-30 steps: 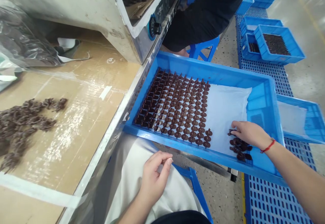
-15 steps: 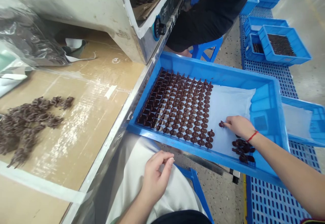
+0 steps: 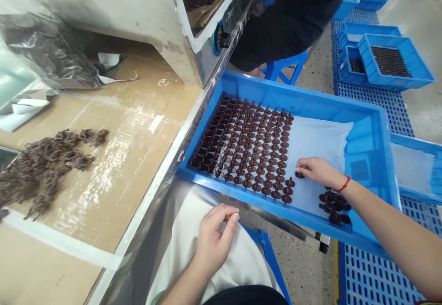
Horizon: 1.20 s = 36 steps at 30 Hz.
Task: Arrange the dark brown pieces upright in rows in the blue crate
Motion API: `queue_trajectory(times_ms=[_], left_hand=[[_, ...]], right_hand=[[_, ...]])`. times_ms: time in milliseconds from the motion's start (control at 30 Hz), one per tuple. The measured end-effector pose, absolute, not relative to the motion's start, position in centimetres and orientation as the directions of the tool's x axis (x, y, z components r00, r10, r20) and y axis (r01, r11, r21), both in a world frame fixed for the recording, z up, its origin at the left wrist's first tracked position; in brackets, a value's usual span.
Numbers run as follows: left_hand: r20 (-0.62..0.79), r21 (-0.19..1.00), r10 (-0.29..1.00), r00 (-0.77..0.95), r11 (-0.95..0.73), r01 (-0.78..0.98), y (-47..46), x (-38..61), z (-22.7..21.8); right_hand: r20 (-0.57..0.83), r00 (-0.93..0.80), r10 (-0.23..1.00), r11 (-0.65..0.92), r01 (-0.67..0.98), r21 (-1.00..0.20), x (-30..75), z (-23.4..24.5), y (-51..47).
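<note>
Right hand (image 3: pixel 319 171): thumb and fingers pinch a small dark-brown part (image 3: pixel 299 174), partly hidden by the fingertips, over the white liner (image 3: pixel 321 134) of a blue plastic crate (image 3: pixel 304 92), near the ordered rows of similar parts (image 3: pixel 248 143). A loose pile (image 3: pixel 334 206) lies near the wrist; the forearm crosses the crate's near wall. Left hand (image 3: pixel 217 236): fingers curled, thumb against index finger, above the lap. A brown heap (image 3: pixel 51 162) covers part of the workbench (image 3: pixel 138 162).
</note>
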State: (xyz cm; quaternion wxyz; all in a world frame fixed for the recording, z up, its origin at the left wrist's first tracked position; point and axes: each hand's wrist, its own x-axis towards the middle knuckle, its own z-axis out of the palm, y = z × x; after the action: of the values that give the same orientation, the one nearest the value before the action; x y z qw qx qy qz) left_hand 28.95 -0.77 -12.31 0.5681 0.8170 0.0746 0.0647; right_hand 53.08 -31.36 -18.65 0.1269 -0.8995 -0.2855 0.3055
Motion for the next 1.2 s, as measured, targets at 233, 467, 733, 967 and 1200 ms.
queue_trajectory(times_ms=[233,467,733,967,1200], left_hand=[[0.018,0.938,0.191,0.981,-0.343,0.05,-0.7,29.0,-12.3],[0.019,0.939,0.191,0.981,-0.34,0.048,-0.7,28.9,-12.4],[0.027,0.937,0.19,0.981,-0.347,0.042,-0.7,29.0,-12.3],[0.037,0.933,0.191,0.981,-0.357,0.034,-0.8,29.1,-12.1],[0.031,0.934,0.199,0.979,-0.354,0.043,-0.7,29.1,-12.1]], right_hand=[[-0.441,0.663,0.605,-0.79,0.433,-0.434,52.1,-19.3,-29.2],[-0.412,0.669,0.619,-0.779,0.452,-0.435,52.0,-19.2,-29.0],[-0.395,0.672,0.626,-0.771,0.459,-0.442,51.8,-19.4,-29.1],[-0.396,0.704,0.589,-0.797,0.426,-0.428,51.5,-19.0,-29.0],[-0.416,0.794,0.442,-0.896,0.375,-0.236,53.3,-16.7,-34.4]])
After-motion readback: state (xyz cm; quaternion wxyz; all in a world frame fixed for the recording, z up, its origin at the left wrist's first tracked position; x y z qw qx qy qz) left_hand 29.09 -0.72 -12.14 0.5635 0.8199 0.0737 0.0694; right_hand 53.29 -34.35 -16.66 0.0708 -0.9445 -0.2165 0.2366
